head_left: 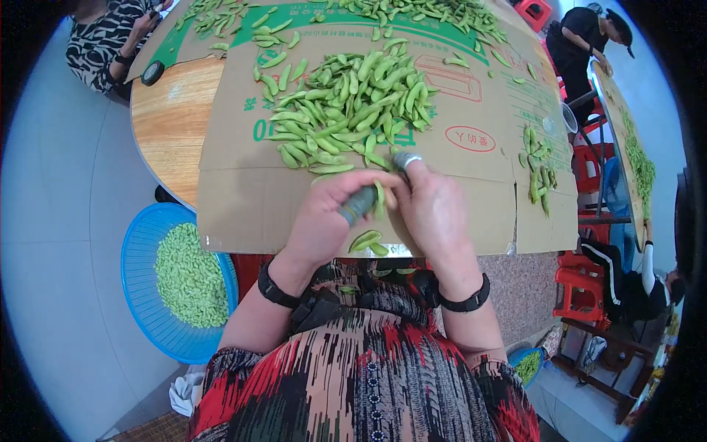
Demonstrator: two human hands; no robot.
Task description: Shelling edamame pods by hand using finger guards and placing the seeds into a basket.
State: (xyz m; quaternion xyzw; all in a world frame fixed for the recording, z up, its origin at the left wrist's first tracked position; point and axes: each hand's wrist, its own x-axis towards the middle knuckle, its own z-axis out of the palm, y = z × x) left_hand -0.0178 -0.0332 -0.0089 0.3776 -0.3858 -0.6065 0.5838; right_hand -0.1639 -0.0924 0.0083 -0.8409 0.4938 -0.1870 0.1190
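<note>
Between my two hands, over the near edge of the cardboard, is a green bean pod (380, 200). My left hand (324, 214) is closed on it, with a grey-green wrapping on its thumb. Closed against the pod's other side, my right hand (438, 214) has a grey covering on its thumb tip; part of its fingers is hidden. A heap of green bean pods (353, 103) lies just beyond my hands. Below them, at the cardboard's edge, a couple of loose pods (366, 240) rest.
Flattened cardboard (243, 199) covers most of the wooden round table (173, 110). At lower left stands a blue basket (136, 295) of shelled beans (190, 276). More pods (540, 166) lie at right. Other people sit at far left and at another table (615, 118) on the right.
</note>
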